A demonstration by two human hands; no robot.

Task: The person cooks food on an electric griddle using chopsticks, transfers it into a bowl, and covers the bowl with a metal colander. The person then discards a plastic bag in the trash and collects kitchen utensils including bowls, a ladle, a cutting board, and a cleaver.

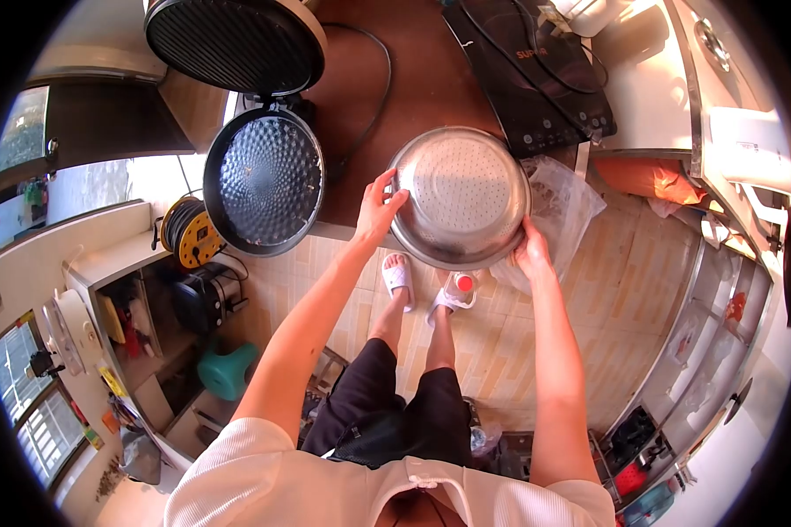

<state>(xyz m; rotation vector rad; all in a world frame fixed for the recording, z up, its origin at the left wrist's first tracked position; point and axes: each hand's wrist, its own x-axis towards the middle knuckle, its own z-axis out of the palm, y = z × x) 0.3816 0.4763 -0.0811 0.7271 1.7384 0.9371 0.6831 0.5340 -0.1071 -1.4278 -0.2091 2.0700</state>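
Observation:
A round stainless steel colander with a perforated middle is held over the counter's front edge. My left hand is closed on its left rim, thumb and fingers on the edge. Lower on the right side, my right hand grips the rim, its fingers partly hidden behind the metal. To the left stands an open electric griddle, its ridged lid raised and its dimpled lower plate facing up. A clear plastic bag hangs at the counter edge, just right of the colander.
A black induction cooktop with a cable across it lies on the brown counter. Below the colander, a red-capped bottle is near my feet. A yellow cable reel sits left of the griddle. Shelves line the right side.

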